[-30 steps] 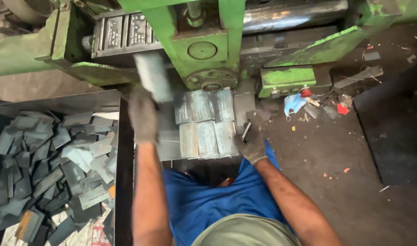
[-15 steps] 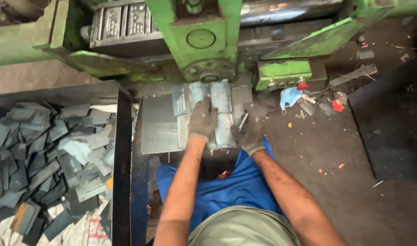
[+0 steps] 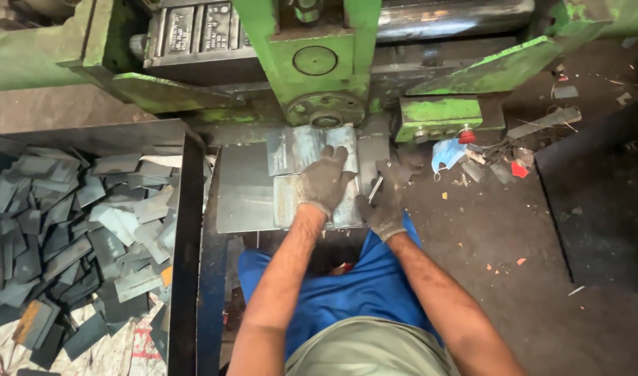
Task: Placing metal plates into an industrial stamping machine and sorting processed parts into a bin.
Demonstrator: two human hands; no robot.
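Dim, even overhead light is falling on the scene. Soft glare is showing on the metal sheets (image 3: 312, 150) and the green press (image 3: 319, 49). Corners are darkening into shadow. Straight edges are bowing slightly; focus is sharp.

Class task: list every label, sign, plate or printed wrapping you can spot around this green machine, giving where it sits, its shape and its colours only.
Lettered metal plates: upper left on the machine, dark grey rectangles side by side with raised characters.
Printed sheet: bottom left beneath the grey metal offcuts, crumpled, whitish with red markings.
No screens or signs show.
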